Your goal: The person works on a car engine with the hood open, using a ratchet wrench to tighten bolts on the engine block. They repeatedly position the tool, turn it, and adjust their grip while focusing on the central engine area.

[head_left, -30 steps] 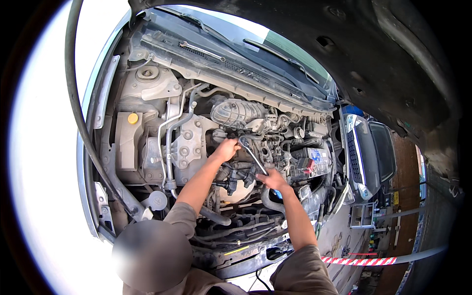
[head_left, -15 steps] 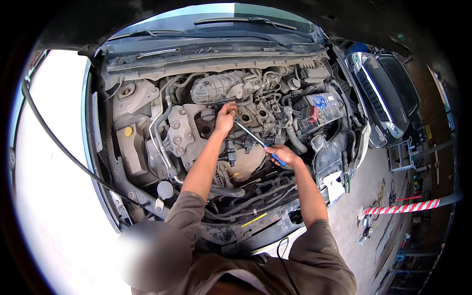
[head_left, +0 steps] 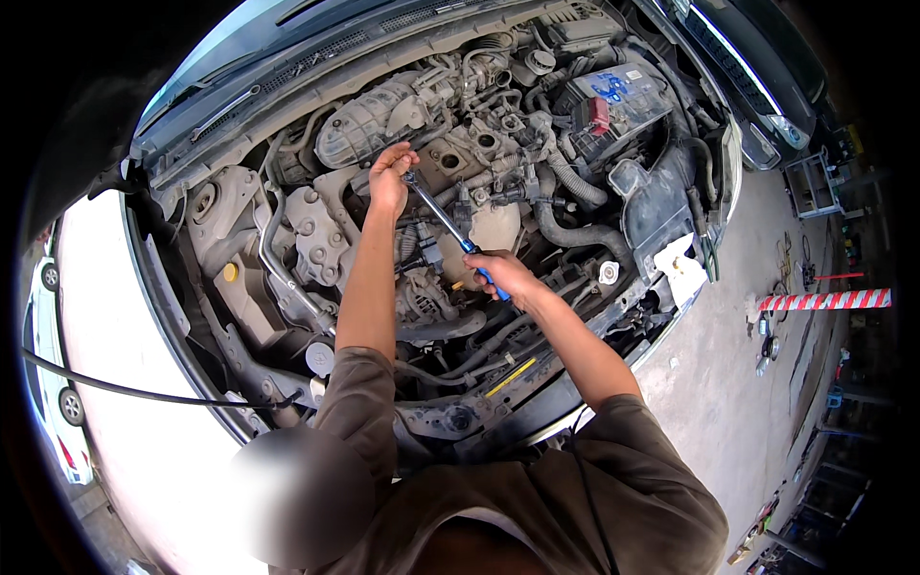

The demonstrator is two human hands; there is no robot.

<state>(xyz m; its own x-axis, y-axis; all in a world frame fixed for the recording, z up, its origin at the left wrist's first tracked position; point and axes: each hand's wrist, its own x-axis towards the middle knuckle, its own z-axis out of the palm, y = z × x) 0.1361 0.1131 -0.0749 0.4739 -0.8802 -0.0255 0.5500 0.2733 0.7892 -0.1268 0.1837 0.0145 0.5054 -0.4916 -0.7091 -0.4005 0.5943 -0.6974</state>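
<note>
Some right-hand fingers [head_left: 485, 261] grip the blue-handled ratchet [head_left: 439, 212].

I see a brown shirt [head_left: 661, 494] with short sleeves [head_left: 359, 402]; thin black cable [head_left: 583, 470] over its right side. Hands [head_left: 388, 180]: bare.

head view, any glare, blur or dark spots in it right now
Head view: the ground at left is washed out white; a round smudge blurs the lower left; the corners are black; left hand, right hand and blue-handled wrench look fairly sharp.
</note>
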